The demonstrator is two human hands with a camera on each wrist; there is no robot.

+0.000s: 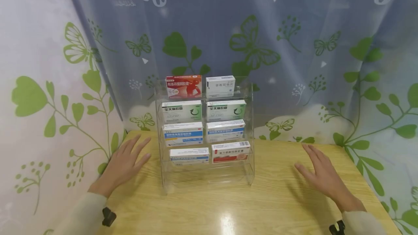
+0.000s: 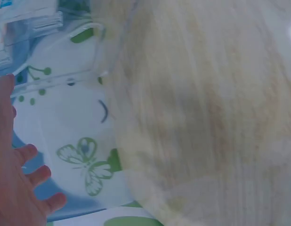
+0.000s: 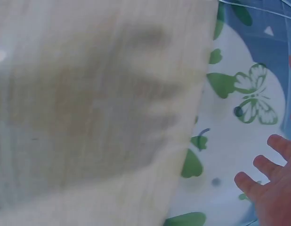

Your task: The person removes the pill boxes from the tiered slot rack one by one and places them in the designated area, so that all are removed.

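Head view gives me the whole layout: my left hand (image 1: pixel 125 160) and my right hand (image 1: pixel 323 175) lie flat on the wooden table (image 1: pixel 267 202), fingers straight and spread, holding nothing, one on each side of the clear acrylic rack (image 1: pixel 249 133), well apart from each other. The rack stands near the table's back edge against the butterfly curtain (image 1: pixel 294 39), with four tiers of medicine boxes, two per tier: a red box (image 1: pixel 183 86) and a white box (image 1: pixel 220 86) on top, two green-marked boxes (image 1: pixel 182 111) below them, two blue-striped boxes (image 1: pixel 183 133) next, and a blue-and-white box beside a red-striped box (image 1: pixel 230 151) at the bottom. The left hand is the nearer one, just beside the rack's lower left corner; the right sits farther out. Neither wrist view shows more than fingertips (image 2: pixel 39 174) over blurred wood and curtain, so I rely on the head camera for aim. To take a box cleanly, I judge I should come in from the front at the height of its tier, pinch the box by its short ends, and lift it over the shelf lip without nudging its neighbour; the rack looks light, so steadying it with the other hand seems wise.
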